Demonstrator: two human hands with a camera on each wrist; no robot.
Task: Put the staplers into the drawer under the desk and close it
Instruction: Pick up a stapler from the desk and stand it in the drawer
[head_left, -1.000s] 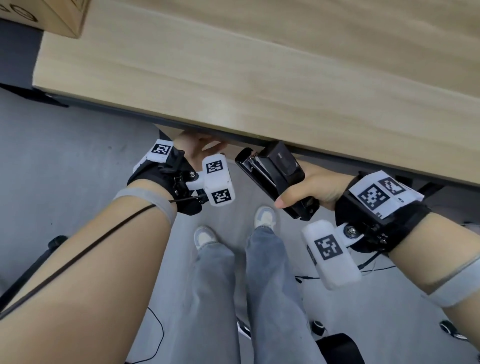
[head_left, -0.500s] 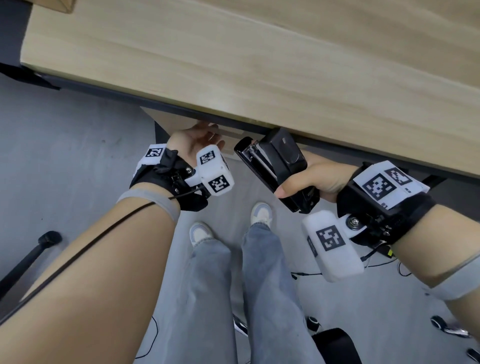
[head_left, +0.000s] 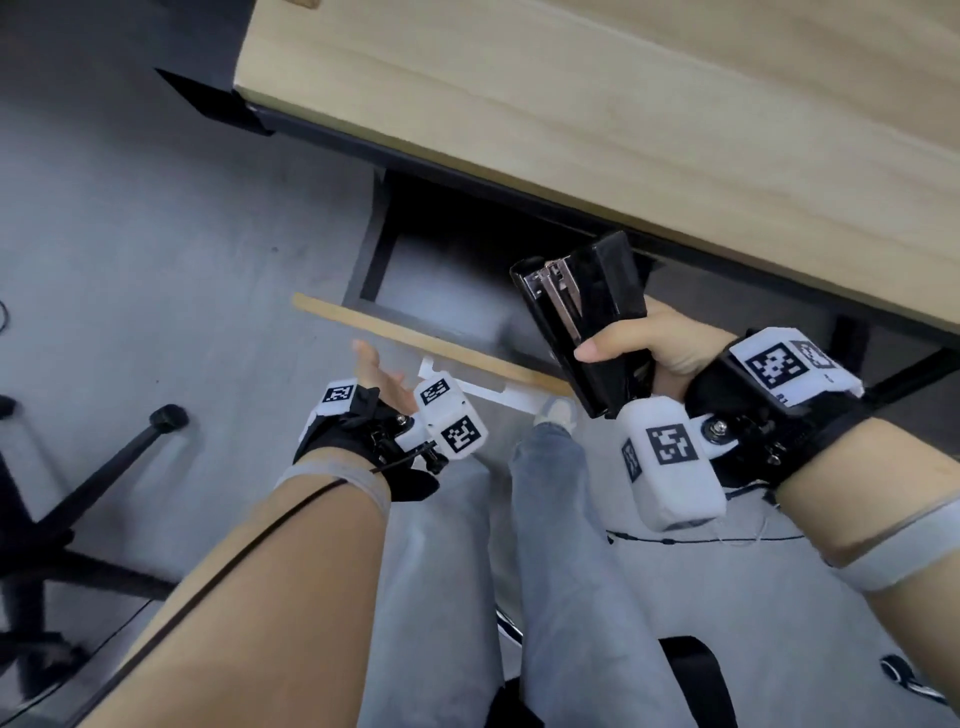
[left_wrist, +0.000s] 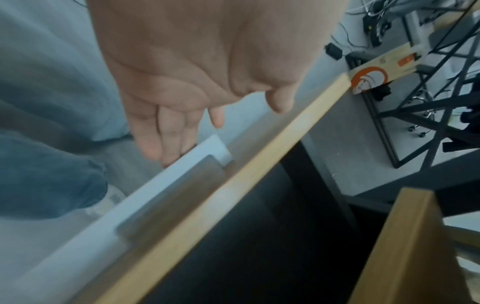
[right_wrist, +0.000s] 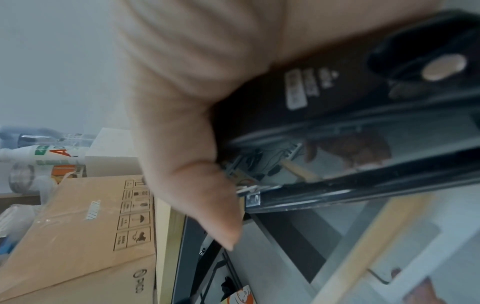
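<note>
The drawer under the light wooden desk stands pulled out, its grey floor bare as far as it shows. My left hand is at the drawer front, its straight fingers touching the white handle. My right hand grips a black stapler with a chrome magazine, held above the drawer's right end. Whether it is one stapler or two pressed together I cannot tell.
A black office chair base stands on the grey floor at the left. My legs in jeans are below the drawer, with cables on the floor at the right. A cardboard box and a black metal rack stand nearby.
The drawer has slid out from under the desk toward me with my left hand on its front. My right hand still holds the stapler near the desk edge.
</note>
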